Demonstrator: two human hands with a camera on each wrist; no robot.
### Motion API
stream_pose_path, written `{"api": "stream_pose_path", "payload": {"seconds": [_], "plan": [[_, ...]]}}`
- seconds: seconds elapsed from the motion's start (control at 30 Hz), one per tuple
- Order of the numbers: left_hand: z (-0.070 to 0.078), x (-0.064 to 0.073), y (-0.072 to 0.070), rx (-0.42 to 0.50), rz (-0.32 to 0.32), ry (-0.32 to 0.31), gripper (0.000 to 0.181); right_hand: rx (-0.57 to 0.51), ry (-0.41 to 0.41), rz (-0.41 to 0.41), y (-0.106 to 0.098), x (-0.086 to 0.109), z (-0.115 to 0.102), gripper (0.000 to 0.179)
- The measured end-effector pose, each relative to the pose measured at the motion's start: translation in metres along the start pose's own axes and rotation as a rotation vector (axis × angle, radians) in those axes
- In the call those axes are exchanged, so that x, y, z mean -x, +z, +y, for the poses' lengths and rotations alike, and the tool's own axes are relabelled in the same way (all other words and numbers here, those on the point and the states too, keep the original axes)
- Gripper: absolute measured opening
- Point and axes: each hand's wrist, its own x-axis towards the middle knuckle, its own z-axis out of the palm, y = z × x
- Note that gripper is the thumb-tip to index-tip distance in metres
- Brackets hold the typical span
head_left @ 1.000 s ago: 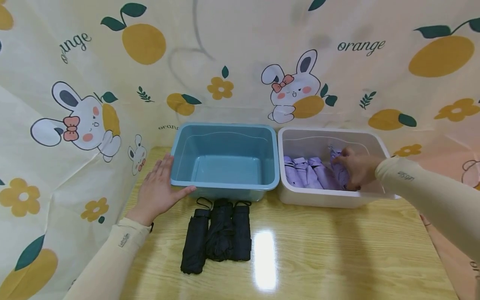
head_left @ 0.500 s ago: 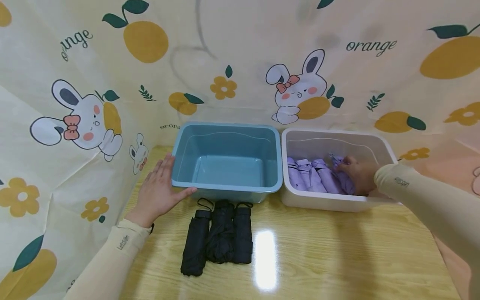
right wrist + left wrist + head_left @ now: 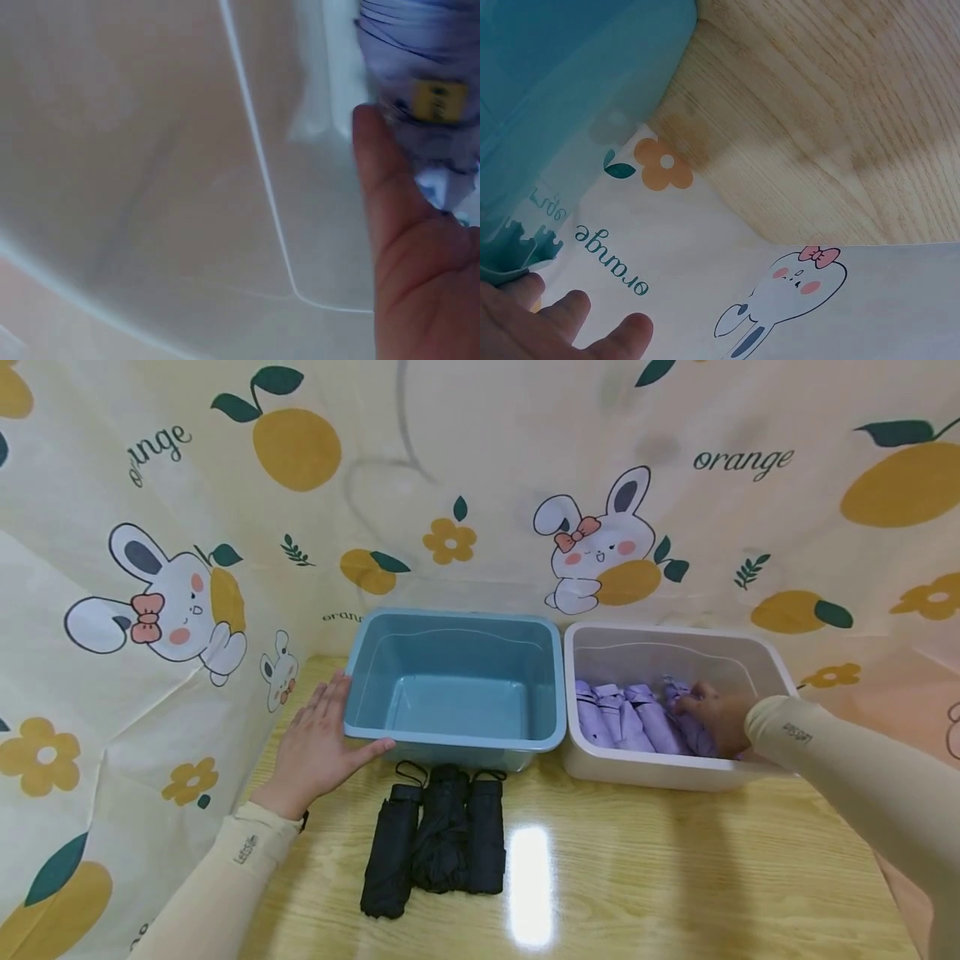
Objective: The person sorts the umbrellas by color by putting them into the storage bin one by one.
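My right hand point(image 3: 722, 720) reaches into the white bin point(image 3: 648, 770) and grips the rightmost purple folded umbrella point(image 3: 694, 737). In the right wrist view, one finger lies along the side of that umbrella point(image 3: 431, 52), which carries a yellow tag. Several other purple folded umbrellas point(image 3: 622, 720) stand side by side to its left in the bin. My left hand point(image 3: 315, 756) rests with its fingers spread on the left side of the blue bin point(image 3: 453, 743), its thumb over the front rim. Left fingers point(image 3: 626, 337) show at the bin's edge in the left wrist view.
Three black folded umbrellas point(image 3: 442, 835) lie side by side on the wooden table point(image 3: 637, 877) in front of the blue bin. The two bins stand close together. A printed cloth point(image 3: 465, 460) hangs behind and to the left.
My right hand and the purple umbrella have sunk lower into the white bin, beside the others. That bin has shifted slightly right. My left hand stays on the blue bin.
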Motion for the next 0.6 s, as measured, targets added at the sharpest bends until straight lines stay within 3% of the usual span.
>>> {"api": "stream_pose_path", "payload": {"seconds": [0.27, 0.43, 0.6], "plan": [[0.001, 0.001, 0.001, 0.011, 0.004, 0.006, 0.117, -0.032, 0.005, -0.028, -0.017, 0.010, -0.013, 0.087], [0.001, 0.001, 0.001, 0.018, -0.002, 0.009, 0.117, -0.023, 0.053, -0.060, -0.027, 0.011, -0.022, 0.087], [0.000, 0.001, 0.000, 0.021, -0.007, 0.003, 0.117, -0.036, 0.112, -0.083, -0.051, 0.014, -0.038, 0.087]]}}
